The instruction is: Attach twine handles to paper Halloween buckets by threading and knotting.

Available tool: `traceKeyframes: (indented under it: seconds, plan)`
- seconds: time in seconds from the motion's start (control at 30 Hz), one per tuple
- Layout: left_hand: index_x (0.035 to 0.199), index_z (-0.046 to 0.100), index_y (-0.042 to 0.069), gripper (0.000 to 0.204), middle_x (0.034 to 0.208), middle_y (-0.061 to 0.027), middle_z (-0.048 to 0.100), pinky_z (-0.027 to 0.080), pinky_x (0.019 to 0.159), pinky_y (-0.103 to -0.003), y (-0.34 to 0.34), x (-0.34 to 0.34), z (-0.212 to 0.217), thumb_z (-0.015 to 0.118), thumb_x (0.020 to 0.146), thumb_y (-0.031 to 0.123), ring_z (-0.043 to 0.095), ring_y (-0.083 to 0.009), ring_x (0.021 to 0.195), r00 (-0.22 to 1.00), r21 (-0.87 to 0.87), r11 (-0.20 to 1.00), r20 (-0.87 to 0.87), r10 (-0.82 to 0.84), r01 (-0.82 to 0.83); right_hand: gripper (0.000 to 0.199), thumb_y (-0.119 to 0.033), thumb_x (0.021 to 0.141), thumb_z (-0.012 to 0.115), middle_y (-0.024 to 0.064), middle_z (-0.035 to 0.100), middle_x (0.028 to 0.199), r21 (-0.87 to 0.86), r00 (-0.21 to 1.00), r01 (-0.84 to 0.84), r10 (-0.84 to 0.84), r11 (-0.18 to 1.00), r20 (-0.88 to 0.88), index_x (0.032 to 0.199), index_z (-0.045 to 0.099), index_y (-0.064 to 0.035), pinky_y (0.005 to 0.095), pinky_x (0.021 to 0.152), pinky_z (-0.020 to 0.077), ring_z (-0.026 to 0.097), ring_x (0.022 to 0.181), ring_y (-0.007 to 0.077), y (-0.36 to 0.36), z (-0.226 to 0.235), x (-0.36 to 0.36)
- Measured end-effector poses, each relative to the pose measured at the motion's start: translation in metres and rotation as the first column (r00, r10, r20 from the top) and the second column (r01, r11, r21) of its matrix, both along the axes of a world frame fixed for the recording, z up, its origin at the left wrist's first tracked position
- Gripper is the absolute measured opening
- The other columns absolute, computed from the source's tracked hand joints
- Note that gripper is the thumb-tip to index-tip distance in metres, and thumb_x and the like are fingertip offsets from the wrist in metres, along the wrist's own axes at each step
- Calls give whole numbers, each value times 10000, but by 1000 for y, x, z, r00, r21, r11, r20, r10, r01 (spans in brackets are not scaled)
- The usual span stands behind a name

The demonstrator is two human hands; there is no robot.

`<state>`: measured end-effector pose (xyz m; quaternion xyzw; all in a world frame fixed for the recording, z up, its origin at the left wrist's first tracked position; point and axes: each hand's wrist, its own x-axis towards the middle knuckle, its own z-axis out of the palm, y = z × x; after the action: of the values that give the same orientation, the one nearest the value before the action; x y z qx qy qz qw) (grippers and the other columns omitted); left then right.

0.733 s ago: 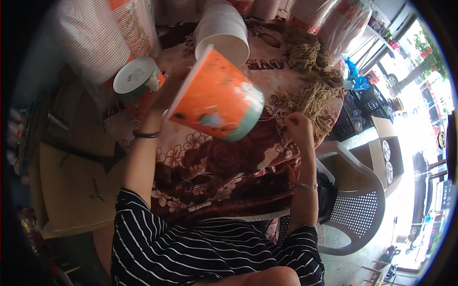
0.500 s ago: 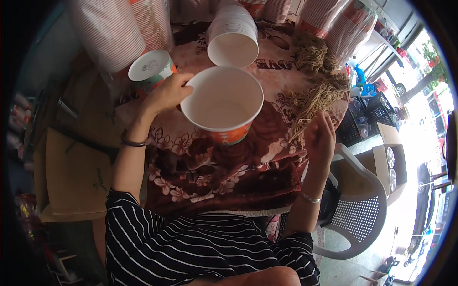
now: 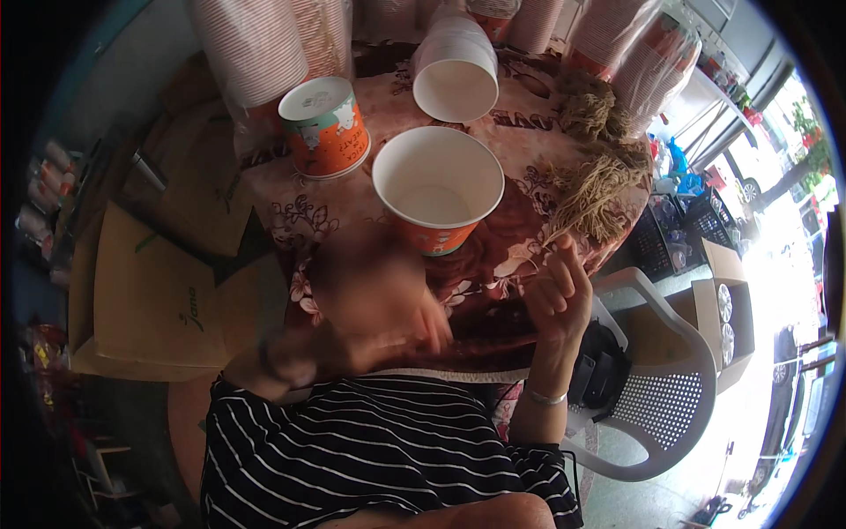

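An open paper bucket [image 3: 441, 236], white inside with an orange printed outside, stands on the table in front of me. My left hand [image 3: 401, 313] is between the bucket and my body, apart from the bucket; blur hides most of its fingers. To the right of the bucket I hold up my right hand [image 3: 557, 291], its fingers curled and pinched together. Whatever thin thing may be in that pinch is too small to make out. Just beyond its fingertips lies a bundle of dry, straw-coloured strands [image 3: 599, 196]. An orange and green bucket [image 3: 328, 141] rests upside down at the left.
A nested stack of white buckets [image 3: 456, 84] lies on its side at the back. Tall bagged stacks of paper cups [image 3: 251, 53] line the far edge. A patterned cloth [image 3: 520, 167] covers the table. Cardboard boxes [image 3: 145, 309] are at left, a grey plastic chair [image 3: 661, 388] at right.
My left hand has let go of the open bucket's rim and drawn back toward my body. The bucket now stands on the table. My right hand has moved slightly left and nearer me.
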<state>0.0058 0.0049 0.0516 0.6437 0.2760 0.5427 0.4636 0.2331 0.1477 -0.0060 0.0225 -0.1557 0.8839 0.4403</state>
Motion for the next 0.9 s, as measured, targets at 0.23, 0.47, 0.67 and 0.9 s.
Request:
traceKeyframes:
  seconds: [0.23,0.47,0.67,0.9]
  plan:
    - [984,616,15,252,854,-105,622,454,621,-334,-81,113,-55,552,955,257,565,-201,707,571,288,572,99,-815,768,271,-184,1027,293,-42,348,542,-66,998,56,-57,996,-16,1102,507,-37,189,334,275,301,363,45,-22,12,-3]
    - [992,615,13,238,871,-105,624,459,645,-333,-97,118,-63,551,951,238,573,-203,737,740,426,666,-13,-672,612,273,-193,1031,285,-30,353,546,-30,1000,-7,8,1000,24,1095,502,-41,197,346,288,310,373,57,-40,-3,-3]
    - [1000,614,11,227,885,-105,626,464,666,-331,-107,117,-60,550,947,222,580,-205,761,825,519,679,-98,-556,519,266,-169,1022,307,-40,347,561,8,999,-37,37,999,25,1110,512,-23,188,348,261,291,377,42,-47,3,-17]
    - [1008,614,9,216,901,-104,628,469,690,-329,-112,111,-57,549,942,204,588,-207,790,890,629,647,-182,-417,432,244,-181,1026,299,-24,358,573,-1,998,-53,53,999,47,1089,494,-50,202,364,281,307,386,62,-53,4,-18]
